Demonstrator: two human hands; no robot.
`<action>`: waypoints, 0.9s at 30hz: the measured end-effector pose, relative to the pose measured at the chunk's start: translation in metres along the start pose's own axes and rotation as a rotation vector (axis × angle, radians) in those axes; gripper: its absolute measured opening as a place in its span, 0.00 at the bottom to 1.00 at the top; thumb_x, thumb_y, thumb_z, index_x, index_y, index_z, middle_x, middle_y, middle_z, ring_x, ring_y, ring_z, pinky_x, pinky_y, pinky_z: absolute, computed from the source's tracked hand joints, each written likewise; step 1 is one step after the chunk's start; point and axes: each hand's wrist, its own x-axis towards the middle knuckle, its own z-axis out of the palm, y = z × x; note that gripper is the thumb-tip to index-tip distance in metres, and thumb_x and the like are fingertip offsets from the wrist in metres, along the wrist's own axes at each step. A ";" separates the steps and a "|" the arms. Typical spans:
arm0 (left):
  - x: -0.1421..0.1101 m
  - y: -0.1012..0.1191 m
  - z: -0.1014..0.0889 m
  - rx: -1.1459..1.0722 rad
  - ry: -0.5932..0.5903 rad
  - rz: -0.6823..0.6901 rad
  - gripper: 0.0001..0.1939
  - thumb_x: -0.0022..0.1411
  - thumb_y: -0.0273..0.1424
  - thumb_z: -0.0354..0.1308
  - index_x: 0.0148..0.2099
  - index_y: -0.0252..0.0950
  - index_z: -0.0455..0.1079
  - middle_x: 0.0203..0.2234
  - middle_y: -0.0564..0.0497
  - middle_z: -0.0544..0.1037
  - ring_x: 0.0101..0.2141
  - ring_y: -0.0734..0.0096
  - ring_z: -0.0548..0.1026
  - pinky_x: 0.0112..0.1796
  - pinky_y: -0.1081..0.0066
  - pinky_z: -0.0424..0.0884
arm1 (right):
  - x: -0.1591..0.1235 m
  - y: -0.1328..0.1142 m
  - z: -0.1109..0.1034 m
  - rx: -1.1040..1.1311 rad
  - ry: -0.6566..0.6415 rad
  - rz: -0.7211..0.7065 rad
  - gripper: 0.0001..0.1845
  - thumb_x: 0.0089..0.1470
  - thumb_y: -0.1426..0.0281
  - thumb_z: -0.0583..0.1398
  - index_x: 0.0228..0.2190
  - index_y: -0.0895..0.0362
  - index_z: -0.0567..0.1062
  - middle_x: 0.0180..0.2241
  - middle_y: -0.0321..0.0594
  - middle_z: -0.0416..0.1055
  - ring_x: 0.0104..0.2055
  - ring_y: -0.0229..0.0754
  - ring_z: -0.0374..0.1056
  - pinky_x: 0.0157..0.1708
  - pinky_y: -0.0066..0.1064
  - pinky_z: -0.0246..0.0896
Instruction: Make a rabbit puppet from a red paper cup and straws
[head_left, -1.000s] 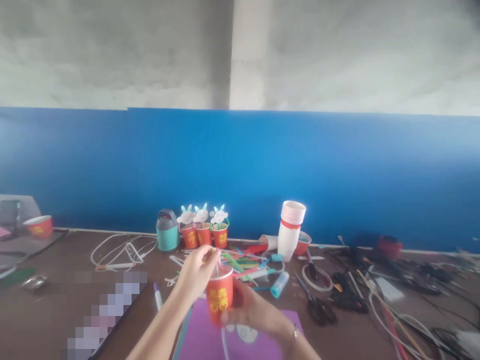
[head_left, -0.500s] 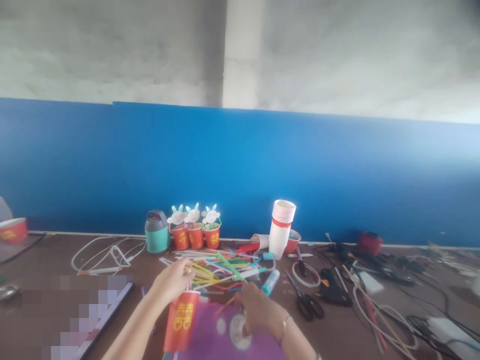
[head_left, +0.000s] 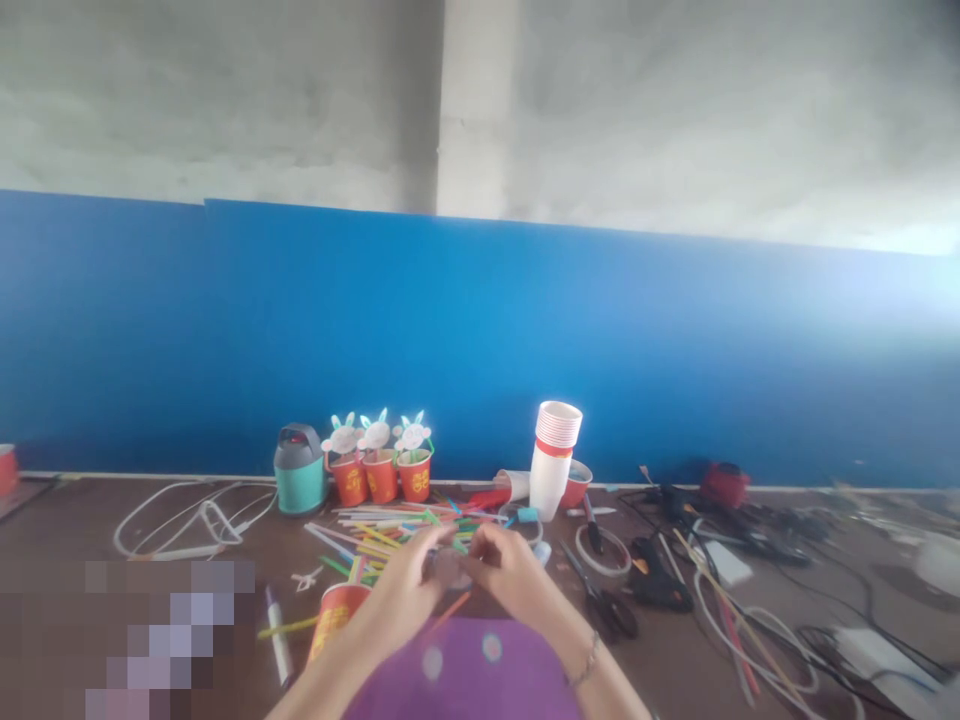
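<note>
In front of me, my left hand (head_left: 411, 582) and my right hand (head_left: 514, 578) meet with bent fingers around a pale round paper cutout (head_left: 450, 570), its surface partly hidden by them. Below lies a purple sheet (head_left: 465, 690) bearing two small round paper pieces, a whitish one (head_left: 433, 663) and one with a pinkish centre (head_left: 491, 647). A red paper cup (head_left: 337, 608) with yellow characters stands left of the sheet, partly covered by my left forearm. Loose coloured straws (head_left: 379, 530) spread just beyond my hands.
Three red cups with paper bunny faces (head_left: 381, 475) stand at the back beside a teal container (head_left: 300, 480). Farther right are stacked white cups (head_left: 555, 460), scissors (head_left: 604, 600), a black glue gun (head_left: 660, 585) and tangled cables (head_left: 765, 630). A marker (head_left: 277, 635) lies at left.
My left hand has let go of the red cup, now standing at left. The round paper face has been lifted off the purple sheet, and both hands have come together around it.
</note>
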 end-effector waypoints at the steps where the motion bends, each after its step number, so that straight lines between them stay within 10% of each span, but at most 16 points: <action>1: 0.000 0.000 0.004 -0.048 -0.031 -0.021 0.11 0.60 0.32 0.49 0.41 0.39 0.71 0.33 0.50 0.79 0.32 0.65 0.75 0.35 0.69 0.70 | 0.000 0.003 -0.005 -0.044 -0.030 0.050 0.12 0.51 0.62 0.58 0.24 0.57 0.71 0.21 0.34 0.72 0.25 0.37 0.67 0.25 0.24 0.57; 12: 0.003 -0.011 0.014 -0.078 0.118 -0.050 0.11 0.52 0.30 0.50 0.30 0.37 0.74 0.32 0.47 0.74 0.35 0.64 0.74 0.33 0.68 0.71 | -0.007 0.106 -0.086 -0.568 0.243 0.749 0.15 0.49 0.75 0.53 0.34 0.64 0.78 0.42 0.67 0.73 0.45 0.64 0.70 0.39 0.48 0.60; 20: 0.000 -0.006 0.008 -0.281 -0.020 -0.250 0.15 0.56 0.30 0.44 0.38 0.36 0.71 0.25 0.51 0.78 0.27 0.66 0.76 0.25 0.73 0.67 | 0.002 0.089 -0.088 -0.382 0.231 0.587 0.11 0.49 0.69 0.53 0.22 0.58 0.73 0.32 0.52 0.76 0.40 0.56 0.71 0.38 0.41 0.61; 27: 0.001 -0.004 0.006 -0.041 0.097 -0.168 0.11 0.56 0.32 0.49 0.36 0.35 0.71 0.26 0.51 0.78 0.28 0.64 0.75 0.31 0.69 0.69 | 0.003 0.032 -0.054 0.251 0.033 0.328 0.16 0.51 0.58 0.54 0.23 0.58 0.70 0.20 0.36 0.69 0.22 0.37 0.65 0.24 0.28 0.60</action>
